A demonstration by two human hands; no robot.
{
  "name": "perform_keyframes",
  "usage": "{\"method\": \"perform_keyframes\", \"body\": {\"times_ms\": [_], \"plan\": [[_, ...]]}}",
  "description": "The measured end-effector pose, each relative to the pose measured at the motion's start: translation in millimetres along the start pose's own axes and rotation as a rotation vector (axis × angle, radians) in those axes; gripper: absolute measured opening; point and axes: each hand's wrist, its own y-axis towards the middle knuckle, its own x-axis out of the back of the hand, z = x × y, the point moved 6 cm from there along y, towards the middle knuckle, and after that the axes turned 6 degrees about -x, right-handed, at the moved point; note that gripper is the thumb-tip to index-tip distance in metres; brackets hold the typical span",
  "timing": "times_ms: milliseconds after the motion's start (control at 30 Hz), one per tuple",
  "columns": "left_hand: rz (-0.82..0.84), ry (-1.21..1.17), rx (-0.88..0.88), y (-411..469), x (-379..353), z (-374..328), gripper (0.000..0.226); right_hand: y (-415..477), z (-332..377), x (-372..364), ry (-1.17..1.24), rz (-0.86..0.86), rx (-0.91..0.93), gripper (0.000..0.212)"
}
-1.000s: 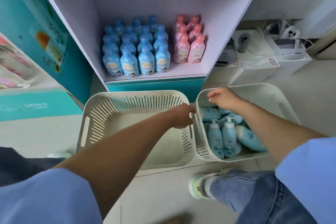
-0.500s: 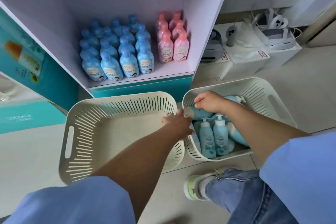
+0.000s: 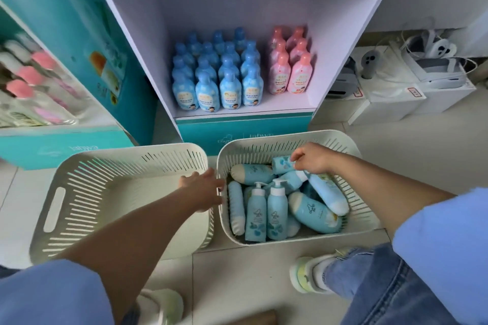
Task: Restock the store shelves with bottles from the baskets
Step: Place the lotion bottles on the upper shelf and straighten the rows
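Pickup seems the step in hand: right hand [image 3: 313, 159] curls its fingers on a blue bottle [image 3: 282, 163] atop the pile in the right basket [image 3: 365, 215], left hand [image 3: 202, 188] spread flat at that basket's rim, so next should come a clean lift to the shelf [image 3: 287, 105].

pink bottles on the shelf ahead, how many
6 pink bottles, in two front-to-back rows of three at the right end of the shelf, beside the blue bottles; more could hide behind.

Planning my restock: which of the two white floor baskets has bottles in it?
The right basket, where the right hand pinches a light-blue bottle among many; the left basket shows only its bare bottom.
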Motion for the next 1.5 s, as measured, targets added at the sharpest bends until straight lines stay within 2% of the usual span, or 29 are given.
{"method": "perform_keyframes", "body": {"times_ms": [133,233,333,433,533,700,900,1000,1100,1233,1367,1500], "plan": [[0.036,0.030,0.163,-36,-11,71,0.041,-2,13,-17,-0.056,0.027,0.022,0.034],[0.100,0.131,0.309,-58,-16,108,0.048,-4,32,-26,-0.068,0.030,0.058,0.031],[0.007,0.142,0.367,-70,0,119,0.046,-8,62,-36,-0.085,0.024,0.113,0.030],[-0.115,0.005,0.306,-71,24,106,0.044,-13,91,-47,-0.101,0.024,0.172,0.035],[-0.158,-0.101,0.228,-69,36,85,0.039,-17,108,-56,-0.116,0.031,0.200,0.038],[-0.102,-0.146,0.092,-66,35,54,0.040,-19,112,-68,-0.159,0.037,0.186,0.041],[-0.024,-0.211,0.020,-50,34,51,0.039,-5,92,-85,-0.237,0.060,0.107,0.032],[-0.003,-0.245,-0.001,-27,28,51,0.038,16,101,-95,-0.249,0.082,0.086,0.034],[0.011,-0.271,-0.034,-5,20,49,0.039,41,114,-102,-0.228,0.071,0.071,0.033],[0.028,-0.295,-0.067,9,18,57,0.038,71,116,-113,-0.170,0.087,-0.048,0.024],[0.028,-0.333,-0.051,13,23,86,0.037,93,120,-139,-0.109,0.123,-0.117,0.039],[0.021,-0.316,-0.019,15,26,100,0.038,94,125,-150,0.060,0.206,-0.233,0.031]]}}
